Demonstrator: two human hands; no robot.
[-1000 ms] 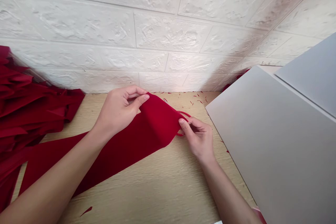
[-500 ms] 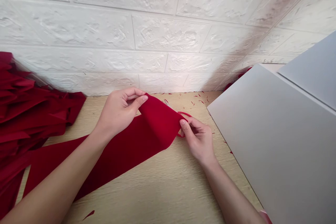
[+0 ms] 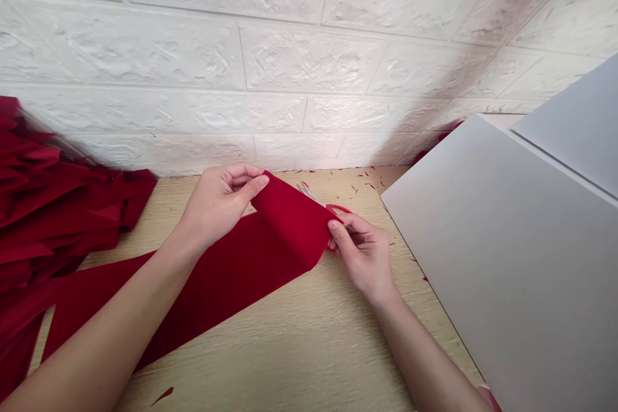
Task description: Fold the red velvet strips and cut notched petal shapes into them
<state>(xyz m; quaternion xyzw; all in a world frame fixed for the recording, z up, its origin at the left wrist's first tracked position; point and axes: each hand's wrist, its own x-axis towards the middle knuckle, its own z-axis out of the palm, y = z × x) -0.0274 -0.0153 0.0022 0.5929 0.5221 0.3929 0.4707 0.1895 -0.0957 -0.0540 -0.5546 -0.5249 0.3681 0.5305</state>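
Observation:
A long strip of red felt-like fabric [image 3: 232, 270] runs diagonally across the wooden tabletop [image 3: 270, 360] and rises into a raised flap between my hands. My left hand [image 3: 217, 203] is shut on the flap's upper corner, with the thumb along its edge. My right hand [image 3: 362, 254] grips a pair of red-handled scissors [image 3: 337, 209] at the far end of the flap. Their steel blades [image 3: 309, 192] show just above the fabric's top edge. Most of the scissors are hidden behind the fabric and my fingers.
A heap of red fabric [image 3: 58, 206] lies at the left end of the table, against the white brick-textured wall [image 3: 241, 58]. Small red snippets [image 3: 360, 175] are scattered near the wall. Large grey boards [image 3: 502, 257] stand at the right.
The steel scissor blades have come into view above the fabric's top edge. The flap's edge has shifted slightly left, and both hands remain on their holds.

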